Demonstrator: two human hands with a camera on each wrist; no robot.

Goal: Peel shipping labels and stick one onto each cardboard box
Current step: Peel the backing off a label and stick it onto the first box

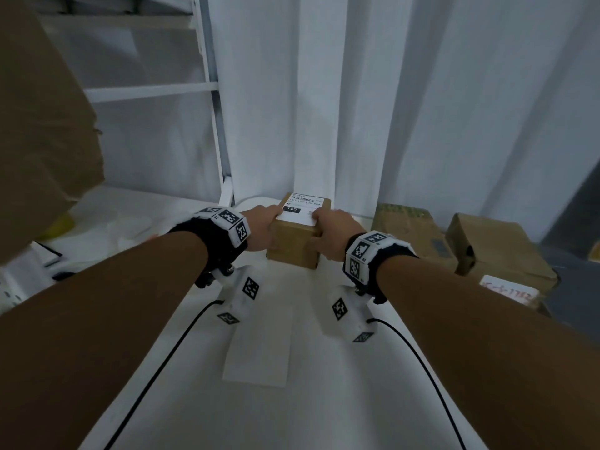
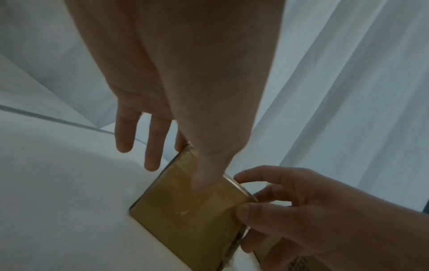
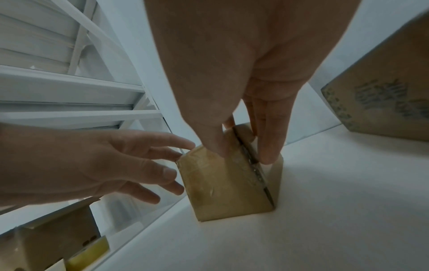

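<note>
A small brown cardboard box (image 1: pixel 293 250) stands on the white table (image 1: pixel 292 401), close to the curtain. A white shipping label (image 1: pixel 302 212) with a barcode lies flat on its top. My left hand (image 1: pixel 263 226) rests against the box's left side with straight, loosely spread fingers, one fingertip at the label's left edge. In the left wrist view its thumb lies over the box (image 2: pixel 185 220) front. My right hand (image 1: pixel 330 231) pinches the box's (image 3: pixel 223 192) front right edge, thumb on the front face and fingers (image 3: pixel 267 155) on the right side.
A blank white backing sheet (image 1: pixel 258 350) lies on the table nearer to me. Two more cardboard boxes (image 1: pixel 406 227) (image 1: pixel 496 251) sit at the right. A large brown carton (image 1: pixel 42 108) and a white shelf rack (image 1: pixel 207 87) stand at the left. Two black cables trail from my wrists.
</note>
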